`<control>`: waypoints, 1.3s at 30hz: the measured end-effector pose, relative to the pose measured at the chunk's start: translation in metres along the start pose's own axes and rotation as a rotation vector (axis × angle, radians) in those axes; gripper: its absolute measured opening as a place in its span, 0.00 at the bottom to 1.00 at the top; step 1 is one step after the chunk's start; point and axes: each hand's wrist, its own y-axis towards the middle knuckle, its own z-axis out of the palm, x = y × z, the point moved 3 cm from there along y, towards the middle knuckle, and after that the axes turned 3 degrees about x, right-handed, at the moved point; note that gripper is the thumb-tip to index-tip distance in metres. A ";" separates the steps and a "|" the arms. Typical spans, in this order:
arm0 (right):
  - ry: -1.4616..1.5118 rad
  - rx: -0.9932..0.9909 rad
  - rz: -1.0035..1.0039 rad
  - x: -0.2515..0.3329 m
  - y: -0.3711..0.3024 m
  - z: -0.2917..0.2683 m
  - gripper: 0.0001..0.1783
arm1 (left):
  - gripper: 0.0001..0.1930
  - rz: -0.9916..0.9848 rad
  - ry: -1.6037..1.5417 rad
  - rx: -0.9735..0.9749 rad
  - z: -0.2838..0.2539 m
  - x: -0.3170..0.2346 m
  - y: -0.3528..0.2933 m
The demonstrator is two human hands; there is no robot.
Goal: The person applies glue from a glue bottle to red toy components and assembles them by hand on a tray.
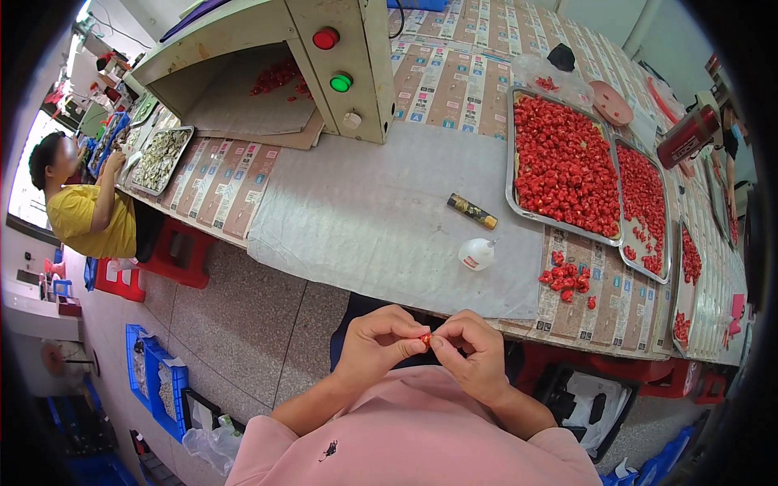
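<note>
A small red piece with a hint of gold [425, 339] sits between the fingertips of both my hands, just off the table's near edge. My left hand [374, 343] pinches it from the left, thumb against fingers. From the other side my right hand [472, 353] pinches its right end. My fingers cover most of its shape. A loose heap of similar red pieces [566, 278] lies on the table to the right. Beyond my hands stand a small white nozzle bottle [476, 254] and a black-and-gold cylinder [472, 211] lying on a pale sheet [348, 211].
Metal trays of red pieces [512, 162] [666, 267] line the right side, near a dark red flask [689, 138]. A cream box-shaped machine [348, 97] with red and green buttons stands at the back left. A person in yellow [93, 215] sits far left beside another tray [188, 139].
</note>
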 end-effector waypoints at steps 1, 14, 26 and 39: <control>0.000 0.000 0.000 0.001 0.001 -0.001 0.02 | 0.08 -0.105 -0.155 -0.010 0.001 0.003 0.000; -0.013 0.020 -0.024 -0.004 0.000 -0.002 0.02 | 0.11 0.079 0.102 -0.016 0.001 0.003 -0.001; -0.044 0.036 -0.036 -0.005 0.001 -0.004 0.03 | 0.10 0.145 0.167 -0.024 0.001 0.005 -0.002; -0.085 0.034 -0.079 -0.003 -0.002 -0.007 0.02 | 0.09 0.132 0.196 -0.015 0.004 0.006 -0.003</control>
